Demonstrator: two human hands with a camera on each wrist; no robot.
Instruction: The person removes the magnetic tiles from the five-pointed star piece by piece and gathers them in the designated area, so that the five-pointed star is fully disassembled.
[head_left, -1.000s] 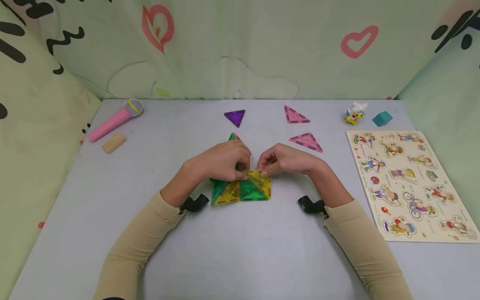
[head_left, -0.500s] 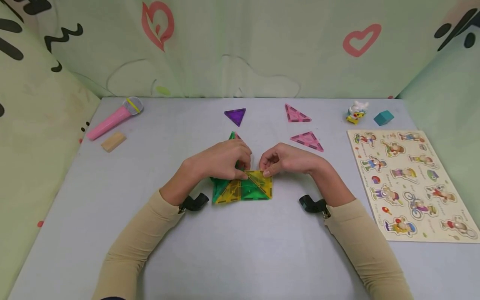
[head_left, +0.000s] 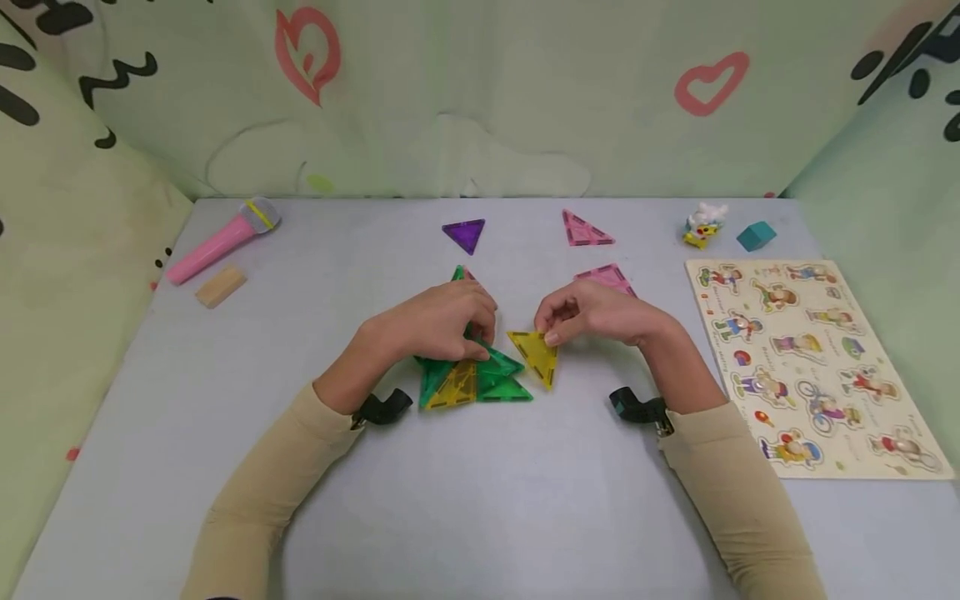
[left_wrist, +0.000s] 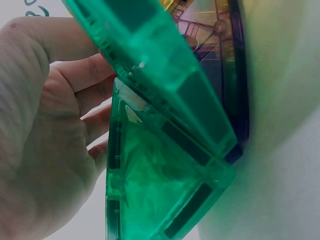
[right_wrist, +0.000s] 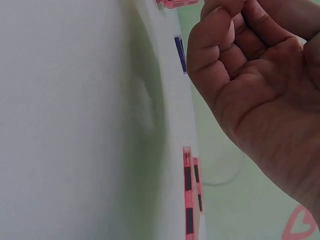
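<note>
Between the thumb and fingers of my right hand [head_left: 603, 312] a yellow triangular magnetic tile [head_left: 539, 357] is pinched, apart from the group on its left. My left hand [head_left: 431, 321] grips a cluster of magnetic tiles from above, its thumb against a green tile [head_left: 498, 362] that sits askew. Beside it lies a yellow tile [head_left: 457, 386] at the front of the cluster. In the left wrist view two green tiles [left_wrist: 155, 185] meet at an angle, with a purple-edged tile [left_wrist: 242, 75] behind. The hand hides part of the cluster.
Behind the hands lie a purple triangle [head_left: 465, 235] and two pink triangles [head_left: 586, 229], one partly hidden by the right hand. A toy microphone [head_left: 217, 247] and wooden block [head_left: 221, 287] are far left. A picture board [head_left: 813, 367], small figurine [head_left: 703, 227] and teal block [head_left: 757, 236] are right.
My right hand has drawn the yellow triangle off the cluster's right end and moved rightward with it, turning it. The green tile is left askew. My left hand has stayed in place.
</note>
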